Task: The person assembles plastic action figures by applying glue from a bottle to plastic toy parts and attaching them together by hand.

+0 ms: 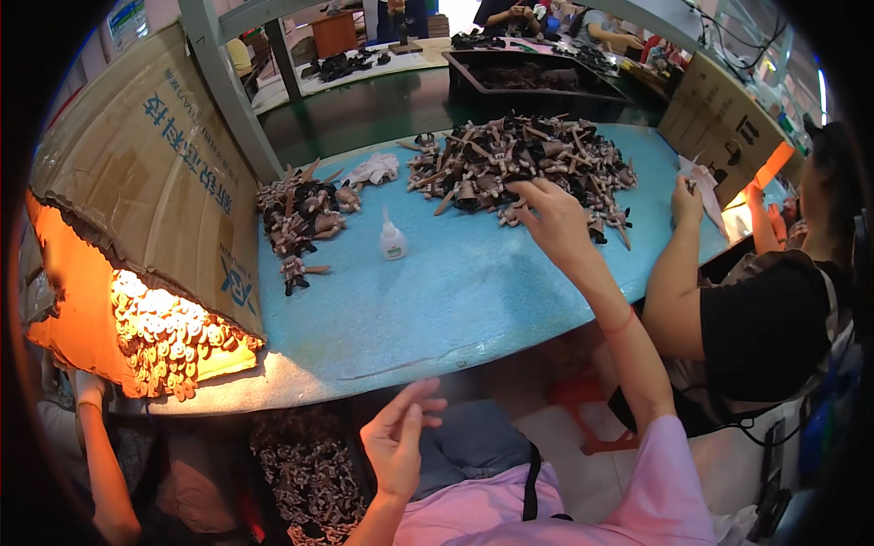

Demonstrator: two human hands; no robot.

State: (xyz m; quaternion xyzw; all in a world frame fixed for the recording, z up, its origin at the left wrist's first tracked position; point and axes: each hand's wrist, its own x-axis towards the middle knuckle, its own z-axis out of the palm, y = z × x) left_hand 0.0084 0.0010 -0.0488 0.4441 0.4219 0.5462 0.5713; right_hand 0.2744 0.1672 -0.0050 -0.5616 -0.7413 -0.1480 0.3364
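My right hand (551,223) reaches over the near edge of a large heap of small brown, black and whitish figurine parts (510,164). Its fingers are bent and apart, and I see nothing held in them. Above my lap, short of the table's edge, hovers my left hand (401,441), fingers loosely curled with the thumb apart and no object visible in it. A smaller group of similar figurines (305,214) lies to the left on the blue table mat (437,309). Between the two groups stands a small white squeeze bottle (392,242) with a thin nozzle.
A crumpled white cloth (374,169) lies behind the bottle. Cardboard sheets (146,164) wall the left side, with lamp-lit round pieces (173,332) beyond. A crate of small parts (309,482) sits below the table. A co-worker's arm (678,264) rests at the right, near another cardboard panel (719,127).
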